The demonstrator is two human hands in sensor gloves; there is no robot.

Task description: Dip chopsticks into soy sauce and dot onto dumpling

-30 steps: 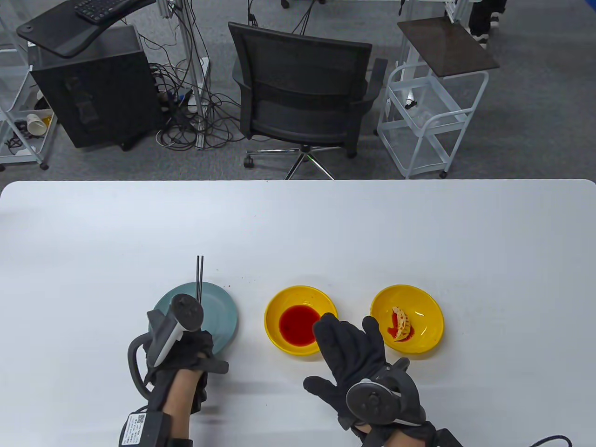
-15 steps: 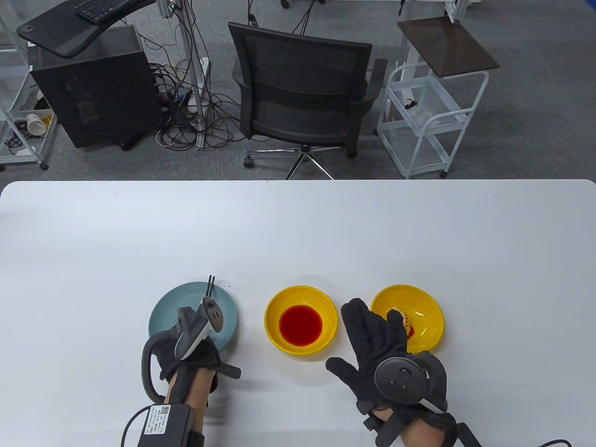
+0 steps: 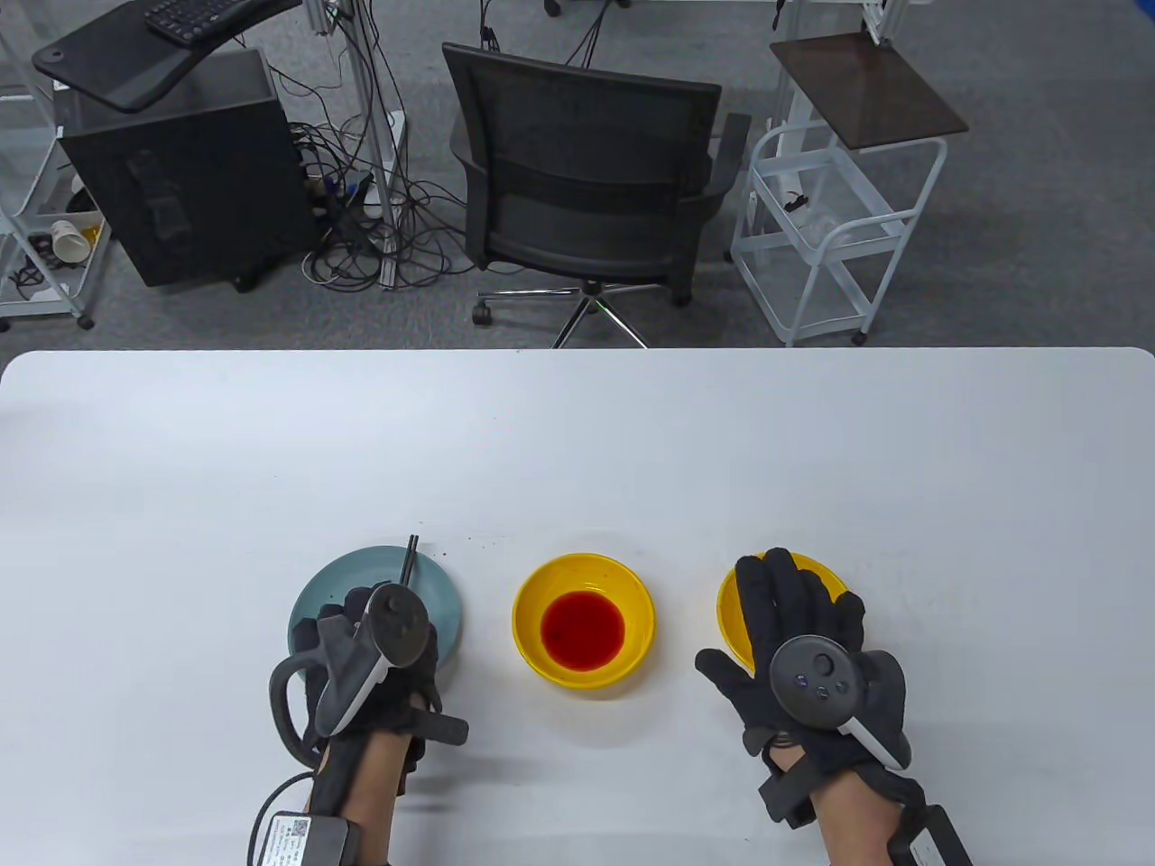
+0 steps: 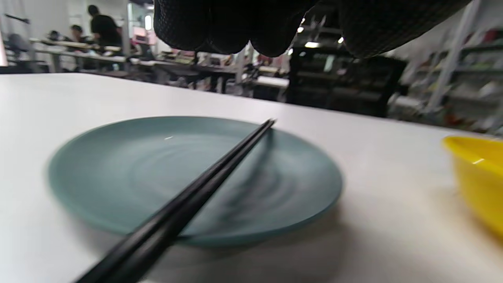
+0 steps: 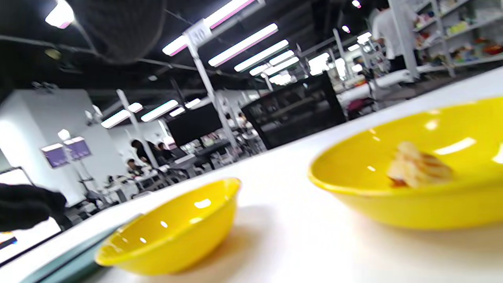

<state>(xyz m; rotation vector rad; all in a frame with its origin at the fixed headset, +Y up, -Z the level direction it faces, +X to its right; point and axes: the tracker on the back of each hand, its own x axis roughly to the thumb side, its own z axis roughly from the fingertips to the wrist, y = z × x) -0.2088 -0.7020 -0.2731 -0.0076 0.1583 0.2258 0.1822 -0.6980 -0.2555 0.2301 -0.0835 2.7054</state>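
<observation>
Black chopsticks [image 3: 409, 561] lie across a teal plate [image 3: 361, 568], tips at its far rim; the left wrist view shows them [image 4: 220, 173] low over the plate [image 4: 118, 165]. My left hand [image 3: 347, 622] hovers over them, and its fingertips [image 4: 220, 35] hang clear above. A yellow bowl [image 3: 532, 595] holds red soy sauce [image 3: 583, 629]. My right hand [image 3: 785, 604] is flat and spread over the second yellow bowl [image 3: 733, 600] and hides the dumpling in the table view. The dumpling [image 5: 418, 169] shows in the right wrist view, beside the sauce bowl [image 5: 173, 232].
The white table [image 3: 577, 433] stretches far beyond the three dishes. Small dark specks [image 3: 474, 541] dot it behind the sauce bowl. An office chair [image 3: 586, 171] stands past the far edge. The sauce bowl's side [image 4: 475, 177] shows in the left wrist view.
My left hand lowered the chopsticks from pointing away over the plate's far rim to lying on the plate. My right hand moved right, from the sauce bowl to over the dumpling bowl.
</observation>
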